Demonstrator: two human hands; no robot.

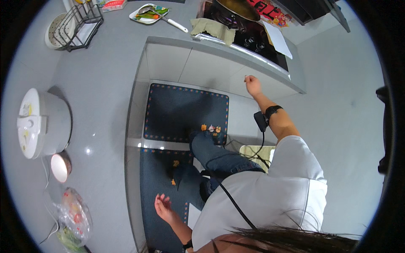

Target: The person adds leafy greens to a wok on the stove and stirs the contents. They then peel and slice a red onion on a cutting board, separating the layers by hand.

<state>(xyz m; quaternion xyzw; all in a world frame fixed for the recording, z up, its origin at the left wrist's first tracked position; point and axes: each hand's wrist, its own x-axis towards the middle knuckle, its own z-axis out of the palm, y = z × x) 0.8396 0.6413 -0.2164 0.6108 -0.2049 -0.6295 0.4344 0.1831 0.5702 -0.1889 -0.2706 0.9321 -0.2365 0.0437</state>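
Observation:
My right hand point(252, 85) hangs in front of the cabinet below the cooktop point(258, 44), fingers curled in, with nothing clearly visible in them. Lower in the picture, my left hand point(163, 207) is held above the dark floor mat point(158, 221), palm partly showing and fingers loosely bent apart, holding nothing. The grey countertop point(101, 104) is the surface closest to that hand. On the cooktop sit a pan point(239, 11) with yellowish contents and a folded cloth point(213, 28). Beside it, a ladle point(172, 22) with a white handle rests across a plate point(140, 20) of green and orange peppers.
A white rice cooker point(55, 123), a small bowl point(61, 167) and plastic-bagged food point(76, 215) stand along the left counter. At the back corner is a black wire rack point(91, 34). A black cable point(234, 202) runs over my body. Another mat point(186, 110) covers the floor.

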